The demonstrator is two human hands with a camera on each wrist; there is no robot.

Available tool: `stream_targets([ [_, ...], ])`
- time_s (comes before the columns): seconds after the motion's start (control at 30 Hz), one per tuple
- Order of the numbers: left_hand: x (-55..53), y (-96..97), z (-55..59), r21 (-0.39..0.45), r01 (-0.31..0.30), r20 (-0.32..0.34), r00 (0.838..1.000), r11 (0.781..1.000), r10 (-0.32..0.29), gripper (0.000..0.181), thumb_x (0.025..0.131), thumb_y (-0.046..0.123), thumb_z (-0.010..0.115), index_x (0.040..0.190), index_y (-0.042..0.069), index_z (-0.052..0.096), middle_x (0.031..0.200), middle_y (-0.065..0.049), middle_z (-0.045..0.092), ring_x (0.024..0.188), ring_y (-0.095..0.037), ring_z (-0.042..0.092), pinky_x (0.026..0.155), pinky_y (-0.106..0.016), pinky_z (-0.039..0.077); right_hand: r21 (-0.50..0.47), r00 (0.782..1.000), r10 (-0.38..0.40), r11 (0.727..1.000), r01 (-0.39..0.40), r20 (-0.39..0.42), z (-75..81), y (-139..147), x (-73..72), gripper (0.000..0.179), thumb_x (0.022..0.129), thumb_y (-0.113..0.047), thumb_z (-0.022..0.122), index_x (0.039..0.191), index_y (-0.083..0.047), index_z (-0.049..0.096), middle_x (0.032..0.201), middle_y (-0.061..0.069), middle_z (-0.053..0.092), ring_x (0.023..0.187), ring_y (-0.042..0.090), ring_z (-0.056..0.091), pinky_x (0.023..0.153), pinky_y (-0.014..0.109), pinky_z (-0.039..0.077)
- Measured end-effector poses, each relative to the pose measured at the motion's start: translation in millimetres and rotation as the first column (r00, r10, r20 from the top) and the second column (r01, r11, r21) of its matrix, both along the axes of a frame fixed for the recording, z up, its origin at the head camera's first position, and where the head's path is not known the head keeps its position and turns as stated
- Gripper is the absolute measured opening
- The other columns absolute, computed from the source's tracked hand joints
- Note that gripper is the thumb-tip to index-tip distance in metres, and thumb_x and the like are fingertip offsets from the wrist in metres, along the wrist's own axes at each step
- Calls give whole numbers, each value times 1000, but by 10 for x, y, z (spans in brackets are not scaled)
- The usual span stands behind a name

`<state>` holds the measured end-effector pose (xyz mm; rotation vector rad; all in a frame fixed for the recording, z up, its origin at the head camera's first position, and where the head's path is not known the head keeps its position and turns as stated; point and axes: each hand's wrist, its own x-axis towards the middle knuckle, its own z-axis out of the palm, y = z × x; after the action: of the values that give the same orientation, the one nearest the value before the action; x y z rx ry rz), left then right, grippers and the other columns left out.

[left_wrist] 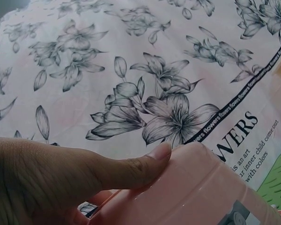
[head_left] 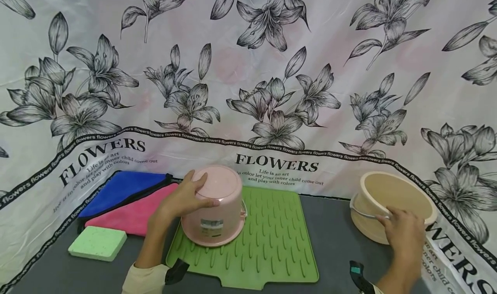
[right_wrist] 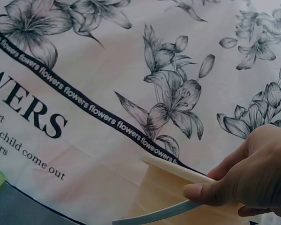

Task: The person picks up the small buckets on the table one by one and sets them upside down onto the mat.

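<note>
A pink bucket [head_left: 229,212] stands upside down on a green ridged mat [head_left: 279,238]. My left hand [head_left: 180,201] grips it around its raised base, thumb on the near side; the left wrist view shows that thumb against the pink wall [left_wrist: 196,183]. To the right, a cream bucket [head_left: 365,199] has its mouth up, tilted a little towards me. My right hand [head_left: 405,231] holds its near rim, and in the right wrist view the thumb lies over the pale handle [right_wrist: 154,213]. The fingers inside or behind the rim are partly hidden.
Left of the mat lie a light green sponge [head_left: 98,243], a pink cloth [head_left: 132,216] and a blue cloth [head_left: 120,188] with black edging. A flower-printed sheet [head_left: 233,70] hangs behind the dark grey tabletop [head_left: 330,225] and borders its sides.
</note>
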<state>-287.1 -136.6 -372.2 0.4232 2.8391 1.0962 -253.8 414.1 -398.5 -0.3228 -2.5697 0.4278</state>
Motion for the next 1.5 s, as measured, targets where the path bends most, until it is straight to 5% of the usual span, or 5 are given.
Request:
stream_targets([
  [0.43, 3, -10, 12, -12, 1, -2, 1000, 1000, -1, 106, 89, 57, 78, 164, 2, 26, 169, -40, 1, 152, -64, 22, 119, -73, 33, -17, 991, -62, 998, 60, -115, 64, -135, 34, 37, 87, -12, 83, 116, 8, 70, 114, 39, 66, 97, 60, 54, 73, 70, 43],
  [0.73, -6, -10, 18, -17, 6, -18, 1000, 1000, -6, 105, 89, 54, 79, 163, 1, 27, 168, -42, 3, 151, -65, 24, 119, -73, 34, -68, 992, -47, 997, 39, -121, 213, -230, 61, 34, 94, -12, 76, 120, 8, 69, 122, 40, 61, 115, 63, 48, 101, 83, 29],
  [1.2, -13, 23, 10, -10, 14, -1, 1000, 1000, -14, 106, 89, 55, 78, 164, 2, 26, 169, -40, 1, 151, -64, 23, 119, -73, 33, -12, 974, -4, 1000, 2, -227, 492, -453, 193, 32, 93, -9, 76, 119, 9, 70, 122, 38, 62, 115, 60, 49, 95, 78, 31],
  [1.5, -11, 3, -10, -11, 5, 3, 1000, 1000, -5, 107, 88, 57, 78, 164, 2, 26, 169, -40, 1, 151, -65, 22, 119, -74, 32, -3, 942, 118, 992, -125, -313, 584, -606, 237, 33, 87, -3, 80, 118, 6, 72, 116, 33, 66, 115, 57, 51, 87, 72, 36],
])
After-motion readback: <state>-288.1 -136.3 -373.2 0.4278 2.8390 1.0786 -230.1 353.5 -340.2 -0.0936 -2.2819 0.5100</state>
